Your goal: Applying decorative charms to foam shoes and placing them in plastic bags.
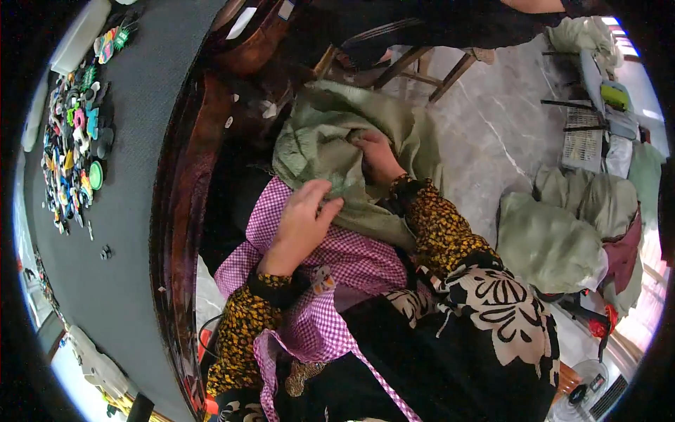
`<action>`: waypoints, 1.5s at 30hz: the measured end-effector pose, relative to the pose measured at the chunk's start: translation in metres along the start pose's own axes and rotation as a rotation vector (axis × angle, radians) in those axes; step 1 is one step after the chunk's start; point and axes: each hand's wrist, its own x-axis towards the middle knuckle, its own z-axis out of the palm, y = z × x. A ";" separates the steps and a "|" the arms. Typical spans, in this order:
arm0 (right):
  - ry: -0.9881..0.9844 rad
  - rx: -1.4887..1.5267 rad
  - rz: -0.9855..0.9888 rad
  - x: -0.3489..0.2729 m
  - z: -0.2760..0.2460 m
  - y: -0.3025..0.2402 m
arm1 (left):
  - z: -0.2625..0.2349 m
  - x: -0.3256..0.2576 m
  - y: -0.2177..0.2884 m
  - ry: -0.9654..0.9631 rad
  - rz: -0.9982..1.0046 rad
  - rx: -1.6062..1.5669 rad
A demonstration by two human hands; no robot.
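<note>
A crumpled olive-green cloth [316, 133] lies across my lap, over a purple-and-white checked apron [365, 260]. My right hand [381, 160] is closed on a fold in the middle of the cloth, with its fingertips partly hidden in the folds. At the cloth's near left edge is my left hand [299, 228]. Its thumb stands apart from slightly bent fingers, and nothing shows between them. Both forearms wear black sleeves with a yellow pattern.
To the left stands a dark-topped table [133, 211] with a brown carved edge, bearing a pile of small colourful pieces [74, 151]. Stuffed green sacks [548, 239] sit on the floor at right, near a white crate [582, 137]. A wooden stool [450, 76] and another person are ahead.
</note>
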 end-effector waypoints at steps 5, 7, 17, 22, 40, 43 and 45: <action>-0.309 -0.359 -0.505 -0.075 0.078 -0.088 | 0.012 0.011 -0.015 0.145 -0.153 -0.161; -0.367 -0.176 -0.431 -0.101 0.096 -0.105 | 0.019 0.014 -0.017 0.158 -0.117 -0.188; -0.377 -0.359 -0.450 -0.130 0.098 -0.114 | 0.004 0.012 -0.008 0.165 -0.495 -0.649; -0.523 -0.166 -0.512 -0.101 0.080 -0.108 | -0.004 0.000 -0.033 0.297 -0.538 -1.239; -0.257 -1.606 -0.911 0.060 -0.098 0.130 | -0.015 -0.003 -0.001 0.399 -0.679 -1.564; -0.238 -1.512 -0.786 0.074 -0.080 0.123 | -0.007 -0.010 -0.013 0.371 -0.717 -1.544; -0.230 -1.454 -0.698 0.069 -0.073 0.128 | -0.002 -0.012 -0.015 0.365 -0.721 -1.534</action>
